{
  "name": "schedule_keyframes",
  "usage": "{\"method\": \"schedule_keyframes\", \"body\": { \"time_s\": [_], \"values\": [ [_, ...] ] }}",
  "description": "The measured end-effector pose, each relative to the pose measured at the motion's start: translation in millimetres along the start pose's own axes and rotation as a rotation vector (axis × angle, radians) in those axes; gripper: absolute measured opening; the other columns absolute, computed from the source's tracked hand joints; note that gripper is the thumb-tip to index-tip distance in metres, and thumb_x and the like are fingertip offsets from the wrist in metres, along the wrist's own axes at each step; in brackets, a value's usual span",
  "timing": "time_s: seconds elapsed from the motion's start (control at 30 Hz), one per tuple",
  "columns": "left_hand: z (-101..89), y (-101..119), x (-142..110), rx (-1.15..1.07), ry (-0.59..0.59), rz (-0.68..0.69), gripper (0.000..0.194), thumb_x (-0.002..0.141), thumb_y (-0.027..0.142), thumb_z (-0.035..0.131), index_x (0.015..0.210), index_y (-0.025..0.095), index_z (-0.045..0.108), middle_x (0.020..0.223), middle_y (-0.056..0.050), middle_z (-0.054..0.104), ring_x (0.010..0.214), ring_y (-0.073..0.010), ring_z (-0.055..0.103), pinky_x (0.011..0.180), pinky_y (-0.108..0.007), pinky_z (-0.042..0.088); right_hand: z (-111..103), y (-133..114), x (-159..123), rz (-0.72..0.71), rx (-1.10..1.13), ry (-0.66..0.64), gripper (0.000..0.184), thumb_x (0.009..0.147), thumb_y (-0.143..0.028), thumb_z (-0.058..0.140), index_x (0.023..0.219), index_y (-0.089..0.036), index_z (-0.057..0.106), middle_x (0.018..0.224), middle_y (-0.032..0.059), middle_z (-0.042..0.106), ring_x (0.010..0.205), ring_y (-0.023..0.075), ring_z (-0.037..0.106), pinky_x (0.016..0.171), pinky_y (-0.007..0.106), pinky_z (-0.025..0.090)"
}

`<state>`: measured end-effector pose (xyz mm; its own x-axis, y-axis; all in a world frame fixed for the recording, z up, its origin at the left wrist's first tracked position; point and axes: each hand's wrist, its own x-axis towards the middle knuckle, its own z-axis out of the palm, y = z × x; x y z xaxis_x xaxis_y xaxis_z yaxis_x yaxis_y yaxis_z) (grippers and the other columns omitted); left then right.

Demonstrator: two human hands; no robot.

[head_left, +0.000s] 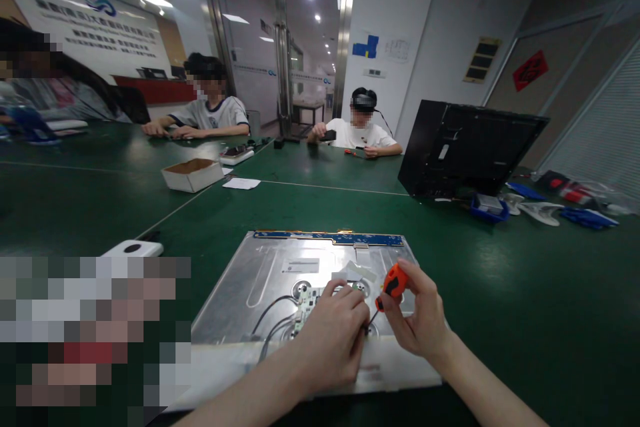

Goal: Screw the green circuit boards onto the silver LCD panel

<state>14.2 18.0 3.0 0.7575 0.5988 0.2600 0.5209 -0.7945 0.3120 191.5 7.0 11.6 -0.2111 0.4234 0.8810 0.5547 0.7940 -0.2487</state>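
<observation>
An orange-and-black screwdriver (395, 282) is gripped by its handle in my right hand (424, 312), its shaft slanting down and left. The tip is close to the fingers of my left hand (334, 327) and hidden by them. My left hand is closed, its bent fingers over a small circuit board (306, 303); what they pinch, if anything, is hidden. The board lies on a silver metal display panel (233, 290), with black cables (273, 310) running from its left side. A blue circuit strip (300, 237) lines the panel's far edge.
Around the green table (320, 210) stand a white open box (193, 175), a white device (134, 249) and a black monitor (465, 147). Blue trays (489, 208) with parts sit at right. Several people sit across and at left; the lower left is pixelated.
</observation>
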Motion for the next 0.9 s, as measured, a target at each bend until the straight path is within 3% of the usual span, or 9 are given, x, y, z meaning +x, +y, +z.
{"method": "schedule_keyframes", "body": {
  "time_s": [0.27, 0.47, 0.7, 0.9],
  "values": [
    [2.8, -0.5, -0.3, -0.023, 0.01, 0.007, 0.017, 0.078, 0.016, 0.054, 0.092, 0.02, 0.063, 0.094, -0.007, 0.066, 0.093, -0.0259, 0.059, 0.102, -0.047, 0.035, 0.5, -3.5, 1.2, 0.016, -0.067, 0.025, 0.062, 0.09, -0.018, 0.055, 0.146, -0.029, 0.029, 0.073, -0.0021, 0.055, 0.048, 0.0127, 0.049, 0.042, 0.025, 0.045],
    [2.5, -0.1, 0.0, -0.009, 0.017, 0.015, 0.016, 0.079, 0.015, 0.054, 0.091, 0.02, 0.063, 0.093, -0.007, 0.065, 0.092, -0.0256, 0.059, 0.101, -0.046, 0.036, -1.4, -4.6, 0.1, 0.017, 0.009, -0.011, 0.066, 0.088, -0.014, 0.05, 0.149, -0.026, 0.027, 0.083, 0.0032, 0.062, 0.054, 0.0154, 0.056, 0.046, 0.029, 0.049],
    [2.2, 0.4, 0.1, -0.005, 0.024, 0.017, 0.019, 0.079, 0.014, 0.054, 0.095, 0.021, 0.062, 0.093, -0.007, 0.065, 0.092, -0.0255, 0.06, 0.1, -0.046, 0.037, 2.0, -2.5, -0.6, 0.022, -0.035, 0.038, 0.066, 0.088, -0.015, 0.056, 0.147, -0.027, 0.029, 0.075, -0.0009, 0.057, 0.049, 0.0124, 0.052, 0.043, 0.026, 0.048],
    [2.5, 0.3, -0.4, -0.03, 0.024, 0.015, 0.02, 0.08, 0.014, 0.054, 0.098, 0.021, 0.063, 0.095, -0.007, 0.066, 0.094, -0.0258, 0.059, 0.102, -0.047, 0.035, -0.9, -4.6, 4.8, 0.005, -0.029, -0.005, 0.061, 0.091, -0.016, 0.054, 0.146, -0.027, 0.03, 0.073, -0.0015, 0.058, 0.048, 0.0121, 0.05, 0.042, 0.024, 0.045]
  ]
}}
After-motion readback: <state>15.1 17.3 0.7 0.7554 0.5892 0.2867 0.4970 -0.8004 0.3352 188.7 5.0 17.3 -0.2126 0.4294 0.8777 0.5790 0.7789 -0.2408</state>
